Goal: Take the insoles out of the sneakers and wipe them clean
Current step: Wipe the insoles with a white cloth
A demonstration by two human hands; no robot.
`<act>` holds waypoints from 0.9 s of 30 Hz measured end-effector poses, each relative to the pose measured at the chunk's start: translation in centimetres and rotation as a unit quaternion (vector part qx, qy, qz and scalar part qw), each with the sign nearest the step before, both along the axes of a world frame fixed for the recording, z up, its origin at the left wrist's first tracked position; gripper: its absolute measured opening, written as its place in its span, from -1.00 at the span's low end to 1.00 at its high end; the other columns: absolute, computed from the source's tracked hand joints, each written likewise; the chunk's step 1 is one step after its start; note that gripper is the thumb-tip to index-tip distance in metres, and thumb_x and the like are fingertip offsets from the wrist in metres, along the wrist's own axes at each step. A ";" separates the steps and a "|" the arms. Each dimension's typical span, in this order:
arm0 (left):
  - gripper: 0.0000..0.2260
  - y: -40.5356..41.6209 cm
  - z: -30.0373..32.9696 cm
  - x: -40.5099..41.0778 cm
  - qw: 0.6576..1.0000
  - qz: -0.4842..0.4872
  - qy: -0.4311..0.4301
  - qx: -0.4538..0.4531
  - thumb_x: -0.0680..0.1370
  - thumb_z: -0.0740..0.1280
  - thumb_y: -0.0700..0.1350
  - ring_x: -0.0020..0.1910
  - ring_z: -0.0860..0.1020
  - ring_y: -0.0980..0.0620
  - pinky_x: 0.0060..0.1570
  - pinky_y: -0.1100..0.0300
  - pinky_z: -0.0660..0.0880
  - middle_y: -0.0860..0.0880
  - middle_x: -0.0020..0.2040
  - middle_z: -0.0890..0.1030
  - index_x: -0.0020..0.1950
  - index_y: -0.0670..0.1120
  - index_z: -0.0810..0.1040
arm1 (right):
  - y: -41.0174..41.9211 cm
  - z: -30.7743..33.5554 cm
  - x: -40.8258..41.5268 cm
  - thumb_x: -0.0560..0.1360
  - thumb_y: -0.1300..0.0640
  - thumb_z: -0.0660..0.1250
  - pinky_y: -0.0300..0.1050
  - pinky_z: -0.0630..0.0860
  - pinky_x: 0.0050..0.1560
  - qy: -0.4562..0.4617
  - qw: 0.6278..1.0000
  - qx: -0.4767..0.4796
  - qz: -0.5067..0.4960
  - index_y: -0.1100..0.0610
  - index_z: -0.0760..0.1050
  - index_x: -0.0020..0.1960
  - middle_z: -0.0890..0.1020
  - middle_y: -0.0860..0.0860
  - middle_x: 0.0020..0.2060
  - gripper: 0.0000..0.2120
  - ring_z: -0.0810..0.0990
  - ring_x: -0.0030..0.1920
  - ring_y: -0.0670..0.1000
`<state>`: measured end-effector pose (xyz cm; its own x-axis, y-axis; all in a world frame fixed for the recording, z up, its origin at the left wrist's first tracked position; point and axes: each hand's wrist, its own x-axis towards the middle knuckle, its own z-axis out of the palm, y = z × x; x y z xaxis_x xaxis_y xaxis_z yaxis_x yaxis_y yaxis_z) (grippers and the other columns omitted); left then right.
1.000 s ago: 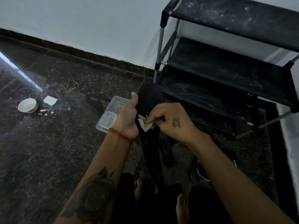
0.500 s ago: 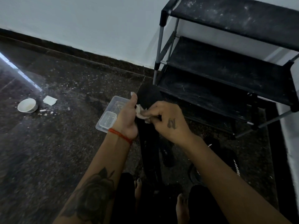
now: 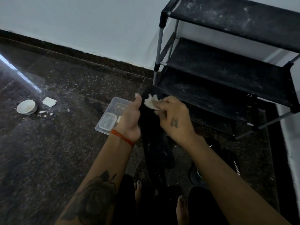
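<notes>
Nearest to the camera are the person's bare feet (image 3: 138,189) on the dark floor (image 3: 48,151), so the person probably sits low and works over the lap. Just beyond them a dark sneaker (image 3: 215,164) lies on the floor at the right, hard to see in this light; I judge its insole is already out. The black insole (image 3: 151,135) is held almost upright between the two hands, its far end high, so that its flat face is turned to the person for wiping. The left hand (image 3: 129,117) is closed around its left edge, thumb up, and this keeps it steady against the pressure. The right hand (image 3: 172,116) has its fingers curled tight on a crumpled white wipe (image 3: 151,102) and presses it on the upper part of the insole. Behind the left hand a clear box (image 3: 112,116) stands near, maybe for supplies, but I cannot tell its contents. Farther left a white bowl (image 3: 26,107) and a white scrap (image 3: 49,101) lie well apart from the work. At the back right a black rack (image 3: 227,70) stands against the wall (image 3: 81,21)
</notes>
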<state>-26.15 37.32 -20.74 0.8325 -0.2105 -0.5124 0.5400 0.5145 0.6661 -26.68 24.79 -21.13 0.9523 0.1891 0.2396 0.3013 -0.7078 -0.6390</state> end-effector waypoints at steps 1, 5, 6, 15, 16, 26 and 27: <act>-0.50 0.1 0.0 0.0 1.000 0.006 0.006 0.000 0.63 -0.03 0.16 -0.18 0.66 -0.02 -0.10 0.13 0.59 -0.12 -0.13 0.68 0.11 -0.17 0.55 | 0.4 -0.1 -0.2 0.44 0.33 0.32 -0.64 0.29 -0.09 0.006 1.000 -0.006 0.027 0.15 0.60 0.09 0.58 0.07 -0.06 -0.74 0.48 -0.10 -0.13; -0.52 0.5 0.0 0.1 0.999 0.037 0.022 -0.011 0.64 0.01 0.13 -0.34 0.67 -0.02 -0.32 0.15 0.61 -0.13 -0.28 0.69 -0.11 -0.15 0.59 | 0.3 0.5 -0.2 0.40 0.37 0.34 -0.39 0.49 -0.09 0.024 0.991 0.034 0.125 0.15 0.66 -0.04 0.63 0.05 -0.13 -0.78 0.60 -0.12 -0.05; -0.51 0.5 0.1 0.1 0.999 0.037 0.024 -0.015 0.64 0.01 0.13 -0.36 0.68 -0.02 -0.34 0.13 0.61 -0.13 -0.30 0.69 -0.14 -0.15 0.59 | 0.0 0.6 -0.1 0.39 0.38 0.35 -0.27 0.55 -0.08 0.038 0.989 0.039 0.140 0.14 0.66 -0.07 0.64 0.04 -0.15 -0.78 0.62 -0.13 -0.03; -0.49 0.2 0.8 -0.2 0.999 0.000 0.026 -0.022 0.62 -0.04 0.18 0.02 0.61 -0.18 0.06 -0.17 0.52 -0.20 0.03 0.65 0.18 -0.14 0.53 | -2.0 0.9 1.1 0.38 0.42 0.29 -0.43 0.46 -0.08 -0.036 0.995 0.092 -0.030 0.12 0.65 -0.02 0.64 0.03 -0.14 -0.69 0.57 -0.12 -0.07; -0.50 0.1 0.9 -0.2 1.000 0.001 0.017 -0.018 0.64 -0.05 0.16 -0.07 0.65 -0.15 -0.06 -0.10 0.59 -0.17 -0.05 0.68 0.17 -0.14 0.53 | -1.6 0.7 1.0 0.40 0.41 0.30 -0.47 0.42 -0.04 -0.036 0.995 0.080 -0.041 0.13 0.63 0.03 0.62 0.04 -0.12 -0.70 0.55 -0.10 -0.10; -0.51 0.1 0.7 -0.1 0.999 0.047 0.004 -0.003 0.65 -0.01 0.07 -0.42 0.66 0.03 -0.26 0.12 0.59 -0.08 -0.37 0.68 -0.23 -0.12 0.59 | -0.3 0.4 0.1 0.38 0.42 0.33 -0.29 0.55 -0.06 0.027 0.989 0.055 0.133 0.19 0.67 -0.12 0.63 0.05 -0.16 -0.78 0.61 -0.13 -0.06; -0.48 0.1 0.6 -0.1 0.999 0.047 0.006 -0.013 0.65 -0.01 0.08 -0.40 0.66 0.01 -0.19 0.07 0.56 -0.10 -0.35 0.69 -0.25 -0.13 0.60 | -0.7 0.4 0.3 0.36 0.43 0.31 -0.22 0.56 -0.04 0.034 0.989 0.041 0.139 0.16 0.67 -0.13 0.64 0.02 -0.17 -0.74 0.61 -0.13 -0.05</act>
